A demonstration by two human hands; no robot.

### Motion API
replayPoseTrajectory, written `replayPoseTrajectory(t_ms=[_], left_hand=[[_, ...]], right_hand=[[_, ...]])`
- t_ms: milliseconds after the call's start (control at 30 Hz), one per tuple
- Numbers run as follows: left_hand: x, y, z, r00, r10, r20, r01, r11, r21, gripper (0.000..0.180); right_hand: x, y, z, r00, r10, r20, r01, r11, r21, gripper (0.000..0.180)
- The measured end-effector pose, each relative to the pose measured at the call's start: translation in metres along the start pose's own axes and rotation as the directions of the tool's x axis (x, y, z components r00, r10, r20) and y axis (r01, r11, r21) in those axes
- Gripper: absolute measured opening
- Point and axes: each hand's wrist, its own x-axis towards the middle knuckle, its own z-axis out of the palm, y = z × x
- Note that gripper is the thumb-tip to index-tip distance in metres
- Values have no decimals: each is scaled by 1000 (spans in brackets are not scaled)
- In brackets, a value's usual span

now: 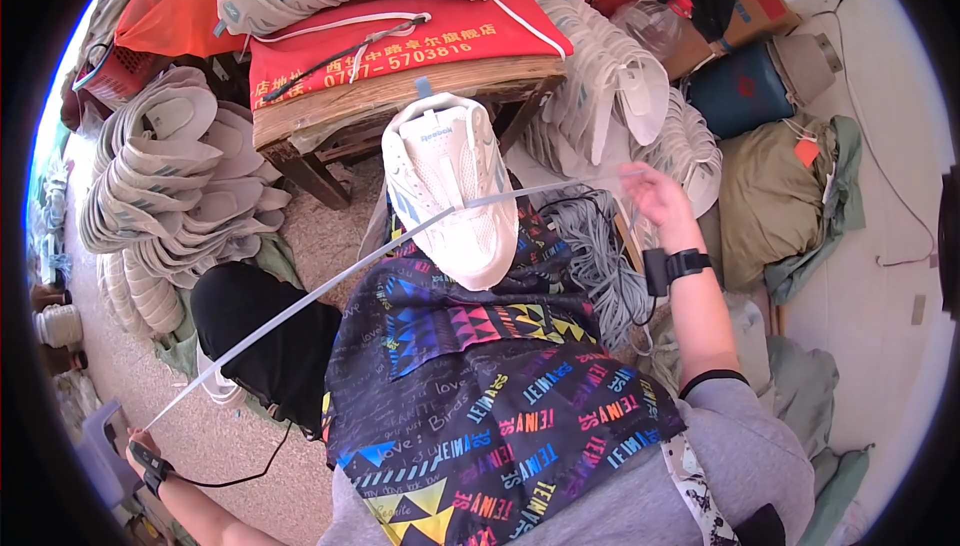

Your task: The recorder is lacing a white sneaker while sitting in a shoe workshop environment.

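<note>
The right hand (657, 196), at the upper right, has its fingers closed on a flat grey shoelace (335, 284). The left hand (143, 446), far out at the lower left, pinches the lace's other stretch. Between the 2 hands the lace runs taut across the front of a white sneaker (475, 251), its toe toward the wearer, above a black, brightly printed apron (540, 396). Beside it hangs a bundle of grey laces (600, 266); beyond stands a wooden bench (300, 126).
</note>
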Motion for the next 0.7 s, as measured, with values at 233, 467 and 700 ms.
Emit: replayPoseTrajectory(t_ms=[233,467,700], left_hand=[[-2,0,46,480,453,-751,293,724,624,35],[79,-48,99,306,952,-1,435,-139,889,38],[341,-200,316,814,512,-275,-39,520,853,36]], right_hand=[[-20,-80,-236,849,-526,-44,335,601,-726,20],[-36,-62,-324,755,-600,-265,-335,-6,-942,21],[-7,-18,-48,974,-127,-186,-30,746,-665,45]])
